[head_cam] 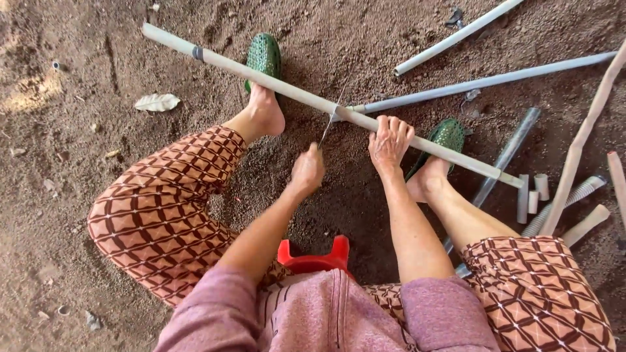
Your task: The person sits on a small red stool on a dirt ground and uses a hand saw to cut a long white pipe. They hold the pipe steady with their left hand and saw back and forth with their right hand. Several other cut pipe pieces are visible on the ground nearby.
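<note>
Left hand [306, 171] saws pipe [287, 91]; right hand [389, 140] grips.

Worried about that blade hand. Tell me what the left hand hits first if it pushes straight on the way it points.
The left hand points up and forward along its thin blade. Going straight on, it would probably meet the long pipe first, just left of the right hand that grips it. Depth is hard to judge.

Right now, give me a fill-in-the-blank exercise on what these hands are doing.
1. The right hand presses down on the long pale ____.
2. The left hand holds a thin saw blade that meets the pipe from ____.
3. Both feet wear ____ slippers.
4. The person sits on a ____ stool.

Missing words: pipe; below; green; red
</note>
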